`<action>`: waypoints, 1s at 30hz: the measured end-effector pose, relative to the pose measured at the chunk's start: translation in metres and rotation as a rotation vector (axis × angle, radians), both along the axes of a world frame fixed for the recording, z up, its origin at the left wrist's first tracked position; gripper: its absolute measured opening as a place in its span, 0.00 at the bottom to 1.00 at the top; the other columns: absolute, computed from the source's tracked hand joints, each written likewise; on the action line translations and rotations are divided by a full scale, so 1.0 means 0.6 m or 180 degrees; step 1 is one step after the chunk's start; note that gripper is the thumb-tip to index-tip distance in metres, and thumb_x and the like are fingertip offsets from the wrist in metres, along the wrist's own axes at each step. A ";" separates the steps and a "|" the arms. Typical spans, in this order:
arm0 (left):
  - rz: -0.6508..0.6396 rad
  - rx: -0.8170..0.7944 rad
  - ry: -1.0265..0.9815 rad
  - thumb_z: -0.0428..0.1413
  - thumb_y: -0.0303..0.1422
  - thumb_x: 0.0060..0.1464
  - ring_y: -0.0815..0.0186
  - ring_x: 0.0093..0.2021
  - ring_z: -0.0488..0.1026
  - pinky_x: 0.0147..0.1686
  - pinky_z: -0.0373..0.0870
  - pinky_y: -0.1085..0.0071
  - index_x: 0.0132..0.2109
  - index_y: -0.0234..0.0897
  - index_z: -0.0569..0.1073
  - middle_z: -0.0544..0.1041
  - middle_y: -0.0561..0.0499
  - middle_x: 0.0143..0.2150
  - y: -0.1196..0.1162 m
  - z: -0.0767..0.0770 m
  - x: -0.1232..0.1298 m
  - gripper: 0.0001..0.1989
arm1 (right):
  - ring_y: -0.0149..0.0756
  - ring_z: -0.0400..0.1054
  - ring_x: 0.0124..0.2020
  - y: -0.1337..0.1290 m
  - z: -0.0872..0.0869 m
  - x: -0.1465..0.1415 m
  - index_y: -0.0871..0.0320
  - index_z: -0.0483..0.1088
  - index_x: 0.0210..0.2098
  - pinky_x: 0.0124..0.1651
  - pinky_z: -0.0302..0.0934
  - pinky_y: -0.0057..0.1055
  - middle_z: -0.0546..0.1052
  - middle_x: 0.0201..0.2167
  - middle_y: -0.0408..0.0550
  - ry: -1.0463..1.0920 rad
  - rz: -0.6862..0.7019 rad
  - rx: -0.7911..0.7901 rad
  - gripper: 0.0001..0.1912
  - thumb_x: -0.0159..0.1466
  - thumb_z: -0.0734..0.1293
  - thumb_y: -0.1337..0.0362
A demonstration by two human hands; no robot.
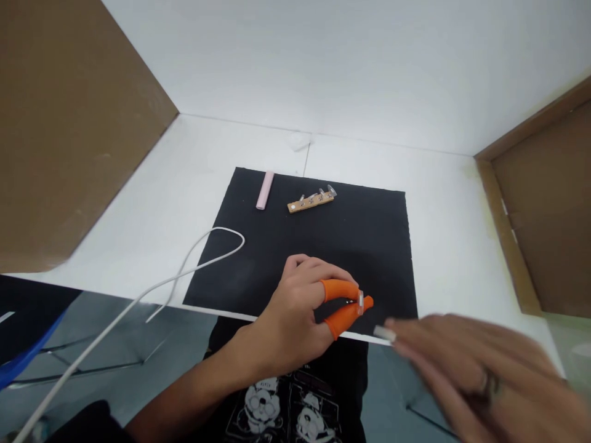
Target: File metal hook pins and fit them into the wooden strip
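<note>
My left hand (305, 307) is over the front of a black mat (277, 246), with orange finger covers on thumb and forefinger. Those two fingertips pinch a small clear piece (361, 303); a tiny shiny metal bit shows beside it between the fingers. To its right, my right hand (471, 369) is blurred by motion and wears a ring. Its thumb and forefinger are closed on a small white flat piece (384, 333), close to the clear piece but apart from it. What that white piece is, I cannot tell.
Farther back on the mat lie a pale pink bar (265, 191) and a tan strip (310, 202) carrying several clear curved pieces. A white cable (184, 271) loops over the mat's left edge. Brown panels (83, 123) flank the white table, and a white wall stands behind.
</note>
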State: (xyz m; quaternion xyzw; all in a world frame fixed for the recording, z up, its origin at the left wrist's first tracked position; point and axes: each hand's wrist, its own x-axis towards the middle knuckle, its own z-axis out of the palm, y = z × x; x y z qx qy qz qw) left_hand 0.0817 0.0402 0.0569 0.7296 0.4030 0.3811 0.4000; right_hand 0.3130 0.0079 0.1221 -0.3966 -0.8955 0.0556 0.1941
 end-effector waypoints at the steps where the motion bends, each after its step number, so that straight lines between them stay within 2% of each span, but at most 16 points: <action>1: -0.0011 0.0003 0.0001 0.66 0.24 0.63 0.64 0.44 0.82 0.55 0.63 0.58 0.43 0.38 0.79 0.86 0.52 0.45 -0.001 0.000 0.000 0.05 | 0.30 0.79 0.33 0.007 -0.001 0.010 0.57 0.75 0.48 0.41 0.65 0.33 0.85 0.37 0.43 -0.0112 -0.0158 0.0163 0.09 0.78 0.62 0.70; 3: -0.0033 -0.0007 -0.0001 0.66 0.25 0.64 0.64 0.45 0.82 0.55 0.63 0.58 0.44 0.38 0.79 0.86 0.52 0.45 -0.002 0.001 -0.001 0.05 | 0.30 0.78 0.32 0.015 -0.001 0.019 0.60 0.76 0.48 0.42 0.64 0.33 0.85 0.37 0.45 -0.0194 -0.0343 0.0334 0.06 0.75 0.66 0.71; 4: -0.0027 -0.0008 -0.0003 0.66 0.25 0.64 0.64 0.45 0.82 0.55 0.63 0.58 0.44 0.38 0.80 0.86 0.52 0.45 -0.002 0.001 -0.001 0.04 | 0.30 0.77 0.32 0.014 0.001 0.015 0.60 0.76 0.47 0.41 0.64 0.33 0.85 0.36 0.44 -0.0151 -0.0255 0.0283 0.06 0.76 0.65 0.70; 8: 0.0040 0.0009 -0.0001 0.67 0.25 0.63 0.64 0.44 0.82 0.55 0.63 0.58 0.43 0.38 0.80 0.86 0.52 0.44 -0.003 0.003 -0.002 0.05 | 0.29 0.78 0.29 -0.010 0.008 -0.028 0.52 0.75 0.42 0.35 0.64 0.34 0.84 0.31 0.36 0.0238 0.0076 -0.0329 0.15 0.80 0.58 0.67; 10: 0.0042 0.0034 -0.0005 0.67 0.25 0.63 0.64 0.43 0.82 0.54 0.63 0.58 0.42 0.38 0.79 0.86 0.52 0.44 -0.004 0.004 -0.003 0.05 | 0.29 0.78 0.30 -0.015 0.008 -0.033 0.51 0.74 0.42 0.35 0.64 0.34 0.84 0.32 0.36 0.0245 0.0034 -0.0381 0.18 0.81 0.55 0.65; 13: 0.0020 0.0047 -0.0006 0.66 0.25 0.63 0.64 0.45 0.82 0.54 0.63 0.58 0.43 0.38 0.79 0.86 0.52 0.45 -0.007 0.006 -0.005 0.05 | 0.30 0.78 0.32 -0.002 0.005 -0.008 0.56 0.75 0.46 0.41 0.63 0.34 0.85 0.36 0.41 -0.0088 -0.0152 0.0048 0.11 0.79 0.60 0.67; 16: -0.0003 0.0045 -0.0009 0.66 0.25 0.64 0.64 0.45 0.82 0.55 0.63 0.58 0.44 0.38 0.79 0.86 0.51 0.46 -0.010 0.006 -0.008 0.05 | 0.32 0.77 0.32 0.004 0.007 0.006 0.60 0.75 0.47 0.42 0.63 0.34 0.85 0.37 0.46 -0.0275 -0.0289 0.0400 0.05 0.76 0.66 0.71; 21: 0.0048 0.0085 -0.0064 0.67 0.24 0.63 0.65 0.44 0.82 0.55 0.63 0.58 0.44 0.38 0.80 0.86 0.52 0.45 -0.014 0.009 -0.008 0.06 | 0.29 0.77 0.28 -0.021 0.016 -0.029 0.53 0.73 0.43 0.35 0.63 0.35 0.84 0.31 0.36 0.0267 0.0338 -0.0071 0.15 0.80 0.56 0.68; 23: 0.0033 0.0110 -0.0090 0.67 0.24 0.63 0.64 0.45 0.82 0.55 0.63 0.58 0.44 0.38 0.80 0.86 0.52 0.45 -0.016 0.011 -0.009 0.06 | 0.29 0.78 0.30 -0.020 0.018 -0.025 0.53 0.74 0.44 0.37 0.64 0.34 0.84 0.33 0.37 0.0145 0.0214 -0.0079 0.16 0.80 0.56 0.67; 27: -0.0026 0.0107 -0.0027 0.66 0.24 0.63 0.64 0.45 0.81 0.55 0.63 0.58 0.44 0.38 0.80 0.85 0.51 0.46 -0.022 0.015 -0.010 0.06 | 0.31 0.77 0.30 -0.005 0.014 0.011 0.59 0.77 0.46 0.39 0.64 0.32 0.85 0.35 0.44 -0.0373 -0.0379 0.0580 0.06 0.76 0.66 0.68; 30: -0.0018 0.0146 -0.0029 0.65 0.24 0.64 0.64 0.45 0.81 0.55 0.63 0.58 0.44 0.37 0.80 0.85 0.51 0.45 -0.027 0.018 -0.011 0.04 | 0.33 0.78 0.32 -0.015 0.009 0.020 0.55 0.79 0.46 0.38 0.67 0.30 0.84 0.33 0.44 -0.0296 -0.0470 0.0560 0.08 0.75 0.68 0.60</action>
